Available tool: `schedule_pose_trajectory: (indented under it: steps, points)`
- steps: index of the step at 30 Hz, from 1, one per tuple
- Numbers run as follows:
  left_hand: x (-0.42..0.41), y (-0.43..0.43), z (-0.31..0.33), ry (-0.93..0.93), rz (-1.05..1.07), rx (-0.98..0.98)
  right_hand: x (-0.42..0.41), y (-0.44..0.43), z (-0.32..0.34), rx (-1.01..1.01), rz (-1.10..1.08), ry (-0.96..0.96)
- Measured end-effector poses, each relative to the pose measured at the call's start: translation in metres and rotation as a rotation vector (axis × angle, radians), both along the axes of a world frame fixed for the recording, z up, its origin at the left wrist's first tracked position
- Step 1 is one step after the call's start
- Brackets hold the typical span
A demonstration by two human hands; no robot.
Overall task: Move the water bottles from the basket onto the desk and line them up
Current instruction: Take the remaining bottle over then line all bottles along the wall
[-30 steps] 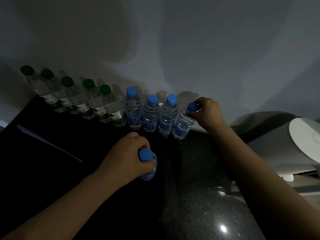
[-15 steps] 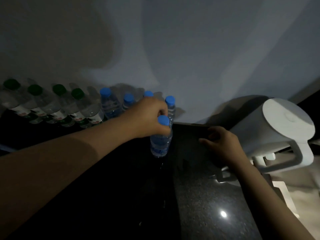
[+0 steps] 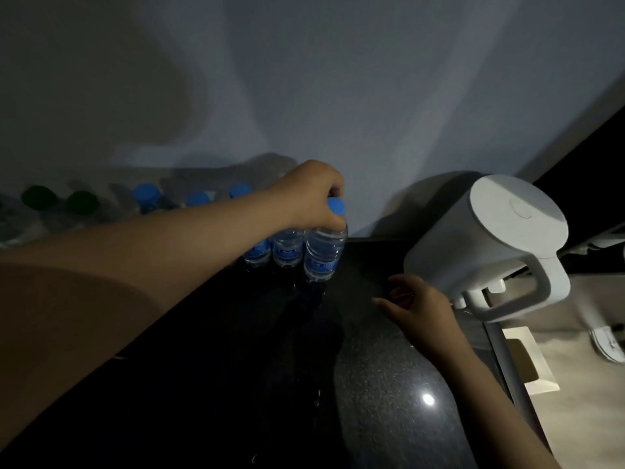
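My left hand [image 3: 313, 194] grips a blue-capped water bottle [image 3: 323, 253] by its neck at the right end of a row along the wall. The bottle stands on the dark desk [image 3: 389, 384], touching the neighbouring blue-capped bottle [image 3: 287, 248]. More blue caps [image 3: 147, 194] and green caps [image 3: 39, 197] of the row show behind my forearm, which hides most of their bodies. My right hand [image 3: 417, 306] hovers low over the desk to the right, fingers loosely spread, holding nothing. No basket is in view.
A white electric kettle [image 3: 487, 245] with a handle stands at the desk's right end, just beyond my right hand. The desk's right edge [image 3: 507, 367] drops to a pale floor. A plain wall [image 3: 338, 96] backs the row.
My left hand carried the blue-capped bottle from the desk's middle to the right end of the row. My right hand let go of the previous bottle and drew back toward the kettle.
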State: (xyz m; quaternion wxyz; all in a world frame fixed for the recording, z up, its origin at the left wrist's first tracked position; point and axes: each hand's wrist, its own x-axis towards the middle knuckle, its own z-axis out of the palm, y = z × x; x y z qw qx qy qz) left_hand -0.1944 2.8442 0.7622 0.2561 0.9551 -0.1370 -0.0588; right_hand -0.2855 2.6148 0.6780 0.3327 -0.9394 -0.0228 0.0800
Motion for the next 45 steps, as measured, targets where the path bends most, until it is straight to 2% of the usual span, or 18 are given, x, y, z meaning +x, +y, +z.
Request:
schedule_pose_trajectory:
  steps: [15,45]
  points:
    - [0.023,-0.012,-0.018,0.006,0.159,-0.019,0.002,0.002,-0.012,0.04,-0.037,-0.004]
    - [0.024,-0.013,-0.02,0.07,0.252,0.033,-0.012,-0.006,-0.028,-0.008,-0.055,0.062]
